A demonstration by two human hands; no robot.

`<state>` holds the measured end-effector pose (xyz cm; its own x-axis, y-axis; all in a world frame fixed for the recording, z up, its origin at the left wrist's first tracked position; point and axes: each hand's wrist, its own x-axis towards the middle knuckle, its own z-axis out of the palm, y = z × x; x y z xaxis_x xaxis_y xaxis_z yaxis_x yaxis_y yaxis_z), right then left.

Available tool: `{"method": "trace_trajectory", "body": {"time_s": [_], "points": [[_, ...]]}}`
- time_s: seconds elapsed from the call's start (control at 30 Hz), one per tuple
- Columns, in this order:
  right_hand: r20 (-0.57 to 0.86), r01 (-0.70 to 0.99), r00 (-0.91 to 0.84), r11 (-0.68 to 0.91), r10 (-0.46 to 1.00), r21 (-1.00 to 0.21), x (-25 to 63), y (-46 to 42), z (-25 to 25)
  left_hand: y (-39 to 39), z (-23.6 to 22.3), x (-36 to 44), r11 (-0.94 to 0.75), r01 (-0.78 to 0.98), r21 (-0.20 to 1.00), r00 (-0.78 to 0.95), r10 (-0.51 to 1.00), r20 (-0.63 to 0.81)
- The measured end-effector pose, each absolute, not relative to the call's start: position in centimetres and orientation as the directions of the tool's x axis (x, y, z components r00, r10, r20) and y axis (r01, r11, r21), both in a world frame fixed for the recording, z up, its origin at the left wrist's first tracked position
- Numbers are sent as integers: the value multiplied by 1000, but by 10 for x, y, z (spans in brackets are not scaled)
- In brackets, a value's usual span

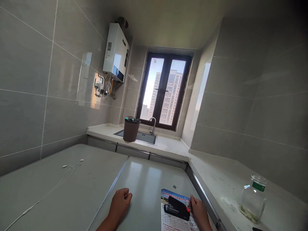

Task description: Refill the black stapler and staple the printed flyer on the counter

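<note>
We see a black stapler (176, 208) w/ red end, long and rounded, lying on the printed sheet (167, 223) upon smooth tabletop (141, 179). Our L hand (120, 200) has fingers curled closed, nothing visible in them; R hand (199, 208) is by sheet's R edge, its finger opening and grip we cannot tell. Sheet bottom is cut off.

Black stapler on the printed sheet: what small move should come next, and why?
Probably bring the left hand over to the stapler: that hand is curled and off the printed sheet, while the right hand is close beside the stapler's red-marked end.
</note>
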<state>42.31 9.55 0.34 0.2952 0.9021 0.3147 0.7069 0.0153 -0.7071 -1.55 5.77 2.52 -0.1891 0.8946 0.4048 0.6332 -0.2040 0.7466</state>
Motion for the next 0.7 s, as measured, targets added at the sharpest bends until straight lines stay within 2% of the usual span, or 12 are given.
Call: {"method": "trace_trajectory", "body": {"time_s": [0.7], "points": [[332,727,299,12,895,-687,420,94,5,65,15,-21,-217,703,677,-139,892,430]]}}
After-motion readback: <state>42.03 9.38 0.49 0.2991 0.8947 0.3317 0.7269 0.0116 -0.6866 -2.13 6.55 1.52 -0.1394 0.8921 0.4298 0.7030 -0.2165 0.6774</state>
